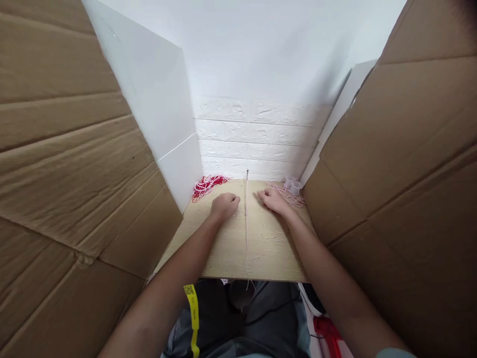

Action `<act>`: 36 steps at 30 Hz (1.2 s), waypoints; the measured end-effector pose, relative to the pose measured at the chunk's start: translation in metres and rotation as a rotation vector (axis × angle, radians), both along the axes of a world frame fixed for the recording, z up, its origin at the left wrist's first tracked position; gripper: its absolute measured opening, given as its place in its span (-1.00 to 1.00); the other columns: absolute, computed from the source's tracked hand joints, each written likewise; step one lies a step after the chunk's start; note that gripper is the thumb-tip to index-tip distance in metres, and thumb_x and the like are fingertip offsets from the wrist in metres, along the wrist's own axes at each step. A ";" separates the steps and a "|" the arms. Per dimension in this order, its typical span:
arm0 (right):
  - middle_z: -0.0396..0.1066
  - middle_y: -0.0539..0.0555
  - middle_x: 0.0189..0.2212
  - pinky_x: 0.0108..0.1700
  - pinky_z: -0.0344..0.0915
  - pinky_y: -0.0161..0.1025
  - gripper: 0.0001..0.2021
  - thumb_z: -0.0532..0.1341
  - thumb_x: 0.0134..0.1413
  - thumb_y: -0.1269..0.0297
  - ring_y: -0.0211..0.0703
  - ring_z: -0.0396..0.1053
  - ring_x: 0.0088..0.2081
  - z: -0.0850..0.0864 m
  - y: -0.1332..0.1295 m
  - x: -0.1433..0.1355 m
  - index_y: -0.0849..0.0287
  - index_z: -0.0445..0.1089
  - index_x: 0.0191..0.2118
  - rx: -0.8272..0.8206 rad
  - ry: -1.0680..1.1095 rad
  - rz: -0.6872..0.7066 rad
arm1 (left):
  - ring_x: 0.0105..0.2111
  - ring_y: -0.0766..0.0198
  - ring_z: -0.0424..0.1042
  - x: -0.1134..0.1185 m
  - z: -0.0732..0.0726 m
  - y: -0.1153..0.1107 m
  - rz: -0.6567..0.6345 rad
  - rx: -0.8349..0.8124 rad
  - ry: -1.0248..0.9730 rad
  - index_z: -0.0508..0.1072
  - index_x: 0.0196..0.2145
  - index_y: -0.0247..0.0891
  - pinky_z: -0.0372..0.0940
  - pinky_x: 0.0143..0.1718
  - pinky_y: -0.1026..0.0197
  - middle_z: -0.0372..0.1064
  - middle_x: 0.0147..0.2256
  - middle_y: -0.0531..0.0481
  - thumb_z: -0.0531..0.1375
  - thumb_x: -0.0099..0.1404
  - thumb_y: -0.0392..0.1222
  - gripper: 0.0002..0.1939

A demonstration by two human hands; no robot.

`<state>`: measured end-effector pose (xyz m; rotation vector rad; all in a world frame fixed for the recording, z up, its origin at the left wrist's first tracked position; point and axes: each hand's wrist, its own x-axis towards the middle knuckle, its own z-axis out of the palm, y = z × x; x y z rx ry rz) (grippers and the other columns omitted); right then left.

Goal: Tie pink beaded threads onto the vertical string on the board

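Note:
A thin pale cord (246, 238) runs down the middle of the wooden board from a small dark hook or nail (247, 172) at the back edge, and its loose ends hang over the front edge. Left of the cord is my left hand (225, 206), its fingers curled closed; short pale threads show beside it, and whether it grips them is unclear. My right hand (274, 200) is on the other side of the cord, fingers bent together, with anything between the fingertips too small to make out.
Red and white threads (210, 186) lie at the back left of the board (223, 253). Pinkish threads (294, 200) and translucent rings (294, 186) sit at the back right. Cardboard walls (112, 199) flank both sides; a white brick-pattern wall (257, 134) stands behind.

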<state>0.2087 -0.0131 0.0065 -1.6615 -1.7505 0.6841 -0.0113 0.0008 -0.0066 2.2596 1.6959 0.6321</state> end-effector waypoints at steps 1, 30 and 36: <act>0.38 0.05 -0.49 -0.42 0.12 -0.30 -0.69 0.09 0.20 0.06 -0.22 0.25 -0.49 -0.002 0.002 0.000 0.17 0.31 -0.43 0.037 0.096 0.034 | -0.41 0.17 0.35 0.000 0.000 0.000 0.000 -0.005 -0.003 0.51 -0.52 -0.22 -0.04 -0.43 0.19 0.50 -0.42 -0.11 0.01 0.34 -0.05 -0.60; 0.34 0.01 -0.56 -0.47 0.17 -0.35 -0.60 0.08 0.21 -0.02 -0.26 0.28 -0.48 -0.021 -0.003 -0.004 0.17 0.27 -0.52 0.164 0.162 0.008 | -0.43 0.28 0.35 0.000 -0.001 -0.003 -0.204 -0.056 -0.367 0.52 -0.52 -0.27 0.19 -0.35 0.27 0.44 -0.51 0.03 0.13 0.07 -0.24 -0.83; 0.35 -0.02 -0.54 -0.55 0.17 -0.35 -0.66 0.06 0.22 -0.02 -0.29 0.26 -0.60 -0.018 -0.010 -0.009 0.16 0.31 -0.35 -0.082 0.378 0.154 | -0.56 0.32 0.31 -0.001 0.002 -0.006 -0.307 -0.232 -0.510 0.55 -0.48 -0.33 0.18 -0.47 0.29 0.36 -0.62 0.05 0.14 0.06 -0.17 -0.79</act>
